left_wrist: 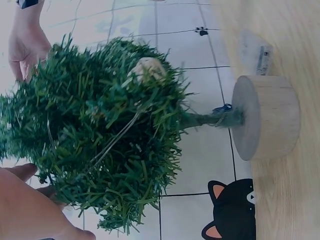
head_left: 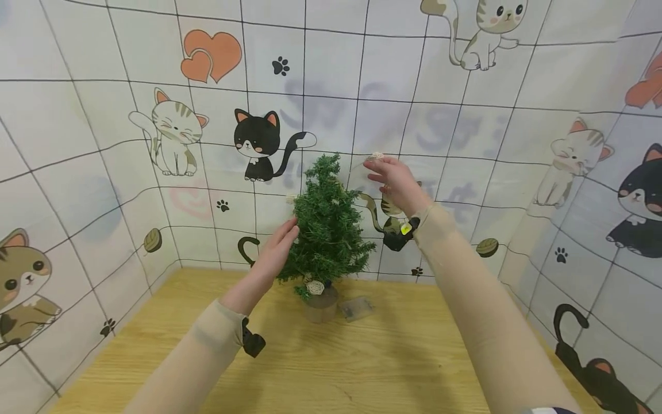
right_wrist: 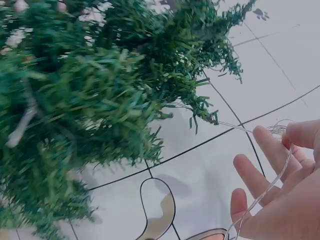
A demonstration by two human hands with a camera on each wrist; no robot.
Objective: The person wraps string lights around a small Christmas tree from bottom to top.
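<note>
A small green artificial Christmas tree (head_left: 327,233) stands upright on a round wooden base (head_left: 322,307). Thin wire (left_wrist: 116,140) crosses its branches, and a pale woven ball (head_left: 314,287) hangs low at the front. My left hand (head_left: 270,256) is at the tree's left side, its fingers fairly straight and partly hidden by branches in the left wrist view. To the upper right of the tree, my right hand (head_left: 397,179) pinches a light-string wire (right_wrist: 235,126) between thumb and forefinger. The wire runs taut into the branches, with a small coil at the fingertips and a loose length across the palm.
A small clear plastic packet (head_left: 357,309) lies right of the base on the wooden table (head_left: 331,368). Close behind the tree is a white gridded wall covering (head_left: 331,69) printed with cats; similar sheeting encloses both sides.
</note>
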